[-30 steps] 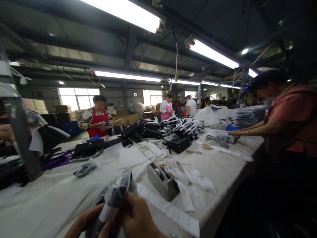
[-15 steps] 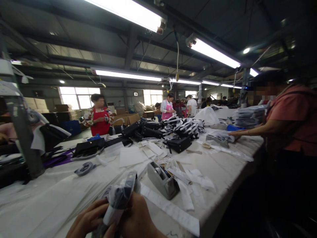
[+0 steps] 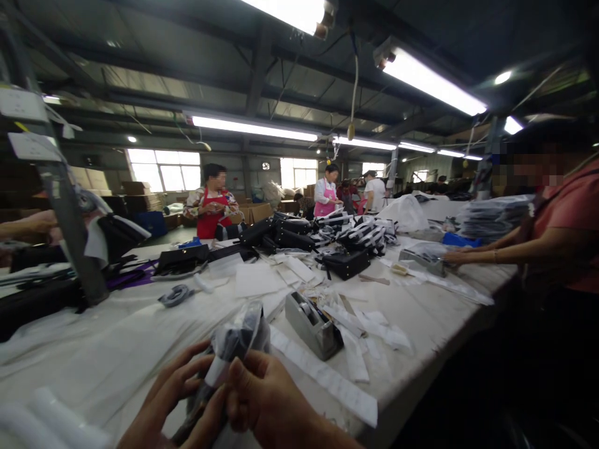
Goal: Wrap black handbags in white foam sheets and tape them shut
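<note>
A dark, folded bundle (image 3: 236,337) in clear plastic, with a white band round its middle, is held up over the near part of the table. It looks like a coiled strap, but its kind is not certain. My left hand (image 3: 180,390) wraps it from the left, fingers curled along its side. My right hand (image 3: 269,390) pinches at the white band from the right, thumb on top; part of the bundle is hidden behind the fingers. Just beyond my right hand stands a grey tape dispenser (image 3: 313,327). A long white paper strip (image 3: 327,377) lies beside it.
Black bags (image 3: 346,263) are heaped mid-table with white-wrapped straps. A dark coil (image 3: 176,295) and white sheets (image 3: 257,280) lie to the left. A co-worker's hands (image 3: 461,257) rest near another dispenser at right. A metal post (image 3: 70,218) rises at left.
My right hand has come round from behind the bundle to the near side, its thumb and fingers now at the white band. The view has shifted slightly.
</note>
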### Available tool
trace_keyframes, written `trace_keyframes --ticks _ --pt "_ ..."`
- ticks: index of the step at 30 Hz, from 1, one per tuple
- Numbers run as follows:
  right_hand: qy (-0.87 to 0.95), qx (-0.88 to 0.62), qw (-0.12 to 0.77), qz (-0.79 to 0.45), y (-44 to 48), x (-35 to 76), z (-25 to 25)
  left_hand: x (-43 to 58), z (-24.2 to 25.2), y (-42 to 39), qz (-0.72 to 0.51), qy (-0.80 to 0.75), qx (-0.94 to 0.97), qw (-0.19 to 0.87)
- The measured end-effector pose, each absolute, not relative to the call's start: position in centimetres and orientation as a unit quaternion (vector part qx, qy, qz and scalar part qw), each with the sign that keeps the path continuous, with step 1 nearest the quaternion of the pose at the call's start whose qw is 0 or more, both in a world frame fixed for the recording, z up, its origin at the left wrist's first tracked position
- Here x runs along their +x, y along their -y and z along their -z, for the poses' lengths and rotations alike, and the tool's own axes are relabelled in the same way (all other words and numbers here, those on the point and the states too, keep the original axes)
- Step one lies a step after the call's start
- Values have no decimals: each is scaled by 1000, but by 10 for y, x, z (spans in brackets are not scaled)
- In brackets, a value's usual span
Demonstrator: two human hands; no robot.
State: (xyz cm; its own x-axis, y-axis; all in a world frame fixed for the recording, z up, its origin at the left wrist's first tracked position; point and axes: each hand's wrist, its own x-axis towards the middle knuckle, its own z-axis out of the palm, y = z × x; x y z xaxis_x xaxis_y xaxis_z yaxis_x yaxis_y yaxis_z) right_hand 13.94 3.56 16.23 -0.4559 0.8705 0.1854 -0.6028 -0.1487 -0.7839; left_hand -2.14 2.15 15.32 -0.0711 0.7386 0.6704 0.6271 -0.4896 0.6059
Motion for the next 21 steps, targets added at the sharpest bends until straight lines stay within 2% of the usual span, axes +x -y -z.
trace_keyframes --ticks 3,7,12,17,21 --pt "421 -202 509 -723 -26 134 -172 -11 -167 -5 -511 -563 641 103" --pt "404 -220 494 -738 -23 132 -183 -2 -176 13 -536 -515 656 129" --pt "386 -224 483 -753 -31 140 -180 -15 -160 30 -531 -503 665 152" --pt "467 -241 455 -719 -44 161 -154 -50 -138 30 -534 -543 591 267" --pt "540 -371 474 -588 -54 175 -115 -71 -127 22 -511 -562 581 292"
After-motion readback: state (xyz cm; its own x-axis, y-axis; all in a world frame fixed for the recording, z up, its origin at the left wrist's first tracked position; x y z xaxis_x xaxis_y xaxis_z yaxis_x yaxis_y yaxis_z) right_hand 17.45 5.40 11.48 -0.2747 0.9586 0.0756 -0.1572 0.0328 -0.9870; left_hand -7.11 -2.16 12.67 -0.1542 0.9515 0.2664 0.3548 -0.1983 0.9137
